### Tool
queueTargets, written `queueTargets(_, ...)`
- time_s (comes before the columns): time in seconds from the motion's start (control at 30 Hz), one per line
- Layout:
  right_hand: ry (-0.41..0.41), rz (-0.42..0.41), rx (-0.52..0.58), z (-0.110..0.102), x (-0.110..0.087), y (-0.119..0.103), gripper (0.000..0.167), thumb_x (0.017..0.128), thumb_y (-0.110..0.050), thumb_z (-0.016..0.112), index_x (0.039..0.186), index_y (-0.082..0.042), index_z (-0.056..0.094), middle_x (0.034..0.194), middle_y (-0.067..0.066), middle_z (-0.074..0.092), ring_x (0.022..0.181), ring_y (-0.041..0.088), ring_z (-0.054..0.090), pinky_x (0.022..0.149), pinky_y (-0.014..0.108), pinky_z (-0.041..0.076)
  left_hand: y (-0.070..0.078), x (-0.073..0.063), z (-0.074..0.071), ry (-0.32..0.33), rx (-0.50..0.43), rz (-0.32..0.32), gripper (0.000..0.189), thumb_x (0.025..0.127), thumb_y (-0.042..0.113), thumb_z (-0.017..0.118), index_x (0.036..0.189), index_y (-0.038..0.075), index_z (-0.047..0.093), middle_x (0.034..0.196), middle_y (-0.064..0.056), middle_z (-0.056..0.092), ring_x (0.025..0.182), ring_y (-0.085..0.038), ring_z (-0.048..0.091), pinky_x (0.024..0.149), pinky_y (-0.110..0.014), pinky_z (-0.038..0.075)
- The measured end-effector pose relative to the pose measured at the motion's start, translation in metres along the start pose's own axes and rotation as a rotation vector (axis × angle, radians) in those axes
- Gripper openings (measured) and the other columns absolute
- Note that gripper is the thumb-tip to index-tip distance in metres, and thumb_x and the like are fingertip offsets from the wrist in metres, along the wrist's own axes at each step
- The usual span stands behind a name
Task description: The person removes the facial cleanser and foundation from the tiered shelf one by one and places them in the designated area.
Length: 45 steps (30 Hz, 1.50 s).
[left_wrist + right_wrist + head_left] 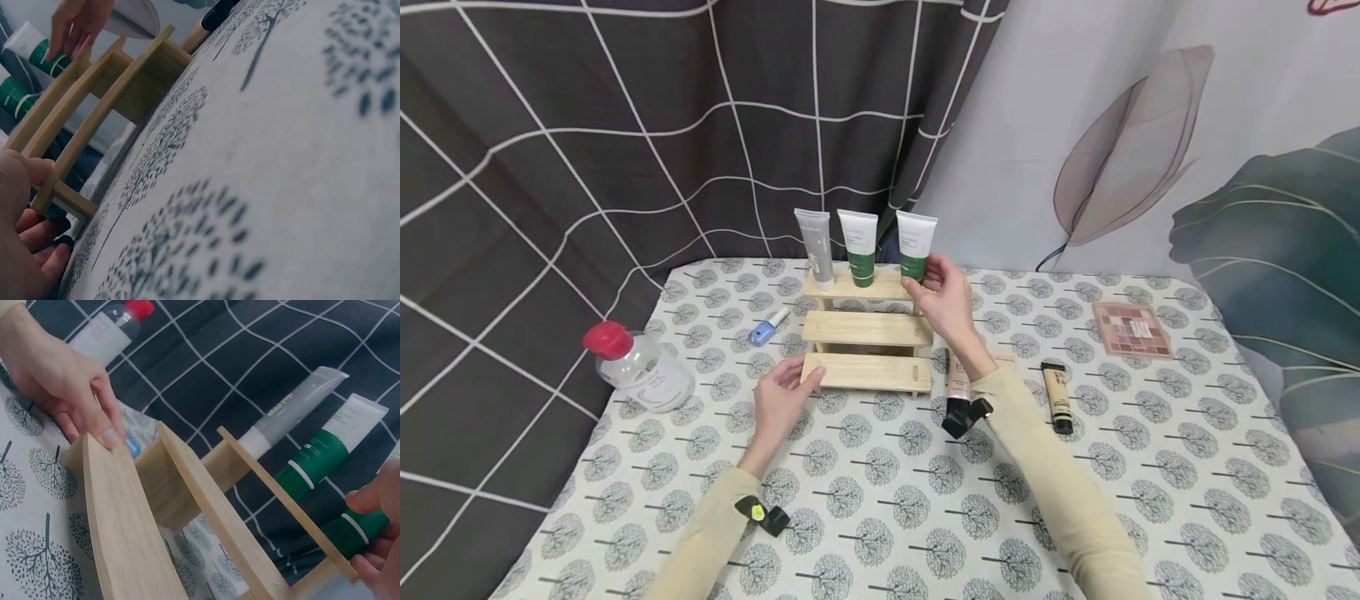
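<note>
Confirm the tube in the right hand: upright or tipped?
Upright: the held tube has its white end up, green end down, at the top of the rack.

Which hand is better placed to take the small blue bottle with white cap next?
Left hand, probably: though gripping the three-tier wooden stand, it is nearer the bottle; the right hand, farther, holds a white-and-green tube.

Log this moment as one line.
left hand: grips wooden stand | right hand: holds rightmost green-white tube | top tier: gray tube, middle green-white tube
</note>
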State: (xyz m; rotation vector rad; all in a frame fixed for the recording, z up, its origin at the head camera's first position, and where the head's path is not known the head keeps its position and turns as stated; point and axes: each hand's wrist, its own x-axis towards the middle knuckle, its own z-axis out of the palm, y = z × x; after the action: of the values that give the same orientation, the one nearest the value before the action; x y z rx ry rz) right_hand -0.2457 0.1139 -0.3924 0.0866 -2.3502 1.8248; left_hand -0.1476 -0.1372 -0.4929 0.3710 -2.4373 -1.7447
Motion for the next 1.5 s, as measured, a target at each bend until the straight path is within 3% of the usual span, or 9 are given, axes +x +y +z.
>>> queueTargets(0.2,0.070,-0.018,-0.013,0.005,0.000,0.004,0.045,0.092,-0.008,0.072,0.132,0.006,0.056,0.128,0.024,0.064,0.117,0.034,0.065,0.106,0.036,0.056,0.002,-0.003,0.000,-0.003,-0.011,-0.002,0.049,0.085,0.031,0.082,0.125,0.006,0.067,0.128,-0.019,0.069,0.119,-0.032,0.067,0.106,-0.036,0.056)
queueTargets(0.47,0.063,-0.137,0.019,0.004,-0.002,0.015,0.040,0.093,-0.006,0.071,0.129,0.006,0.057,0.123,0.025,0.066,0.110,0.035,0.066,0.103,0.038,0.057,0.002,-0.001,0.001,0.003,-0.008,0.007,0.049,0.085,0.029,0.083,0.125,0.004,0.067,0.129,-0.020,0.069,0.121,-0.033,0.067,0.106,-0.037,0.056)
queueTargets(0.7,0.064,-0.168,0.026,-0.002,-0.009,0.020,0.037,0.093,-0.009,0.072,0.126,0.003,0.059,0.120,0.023,0.068,0.108,0.035,0.067,0.103,0.042,0.056,0.000,-0.001,0.001,0.012,0.006,0.014,0.051,0.085,0.031,0.083,0.125,0.005,0.067,0.128,-0.020,0.069,0.120,-0.033,0.067,0.105,-0.037,0.056)
queueTargets(0.97,0.123,-0.242,0.014,-0.015,-0.014,0.018,0.034,0.091,-0.007,0.075,0.121,0.003,0.062,0.115,0.023,0.071,0.103,0.035,0.069,0.101,0.046,0.057,0.001,0.000,0.001,0.003,0.008,0.007,0.051,0.085,0.031,0.082,0.126,0.005,0.066,0.129,-0.021,0.068,0.121,-0.034,0.067,0.106,-0.037,0.056)
queueTargets(1.1,0.139,-0.207,0.036,-0.023,-0.012,0.019,0.034,0.092,-0.007,0.073,0.122,0.004,0.062,0.115,0.023,0.070,0.100,0.030,0.067,0.099,0.045,0.058,0.003,-0.001,0.000,-0.002,0.004,-0.006,0.051,0.085,0.032,0.082,0.126,0.005,0.066,0.129,-0.020,0.068,0.121,-0.033,0.067,0.105,-0.036,0.056)
queueTargets(1.3,0.168,-0.067,0.044,-0.035,-0.014,0.021,0.034,0.095,-0.014,0.070,0.125,0.002,0.062,0.115,0.020,0.068,0.095,0.018,0.064,0.091,0.025,0.058,0.004,-0.002,0.000,-0.004,0.006,-0.012,0.051,0.086,0.032,0.082,0.127,0.006,0.066,0.129,-0.019,0.068,0.121,-0.032,0.067,0.104,-0.034,0.057)
queueTargets(1.5,0.183,0.021,0.006,-0.043,-0.016,0.024,0.035,0.097,-0.018,0.068,0.125,0.002,0.062,0.113,0.019,0.067,0.093,0.017,0.064,0.084,0.020,0.059,0.005,-0.003,0.000,0.000,0.016,-0.014,0.051,0.086,0.032,0.082,0.127,0.005,0.066,0.129,-0.020,0.068,0.121,-0.033,0.067,0.105,-0.036,0.056)
